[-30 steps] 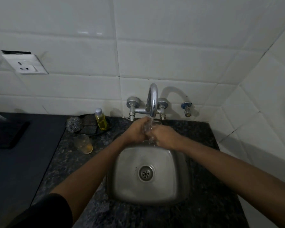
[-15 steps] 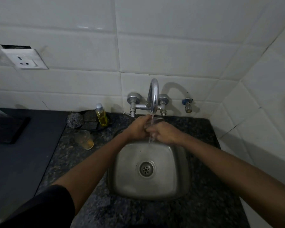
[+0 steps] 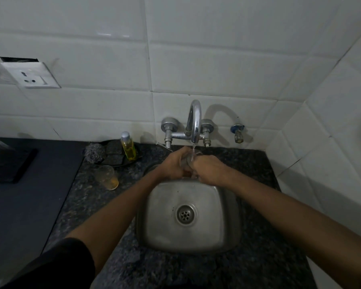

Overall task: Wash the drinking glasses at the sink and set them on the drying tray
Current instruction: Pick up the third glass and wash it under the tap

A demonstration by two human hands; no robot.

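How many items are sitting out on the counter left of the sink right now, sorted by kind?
Drinking glass, with orange residue at its base: 1
Soap bottle, yellow liquid: 1
Steel scourer: 1
Dark scrub pads: 2
Total: 5
A further glass is held in both hands under the tap, not on the counter.

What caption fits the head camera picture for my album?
Both hands rinse a glass under the running tap above the steel sink.

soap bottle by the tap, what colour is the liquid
Yellow, under a pale cap; the soap bottle shows in the head view.
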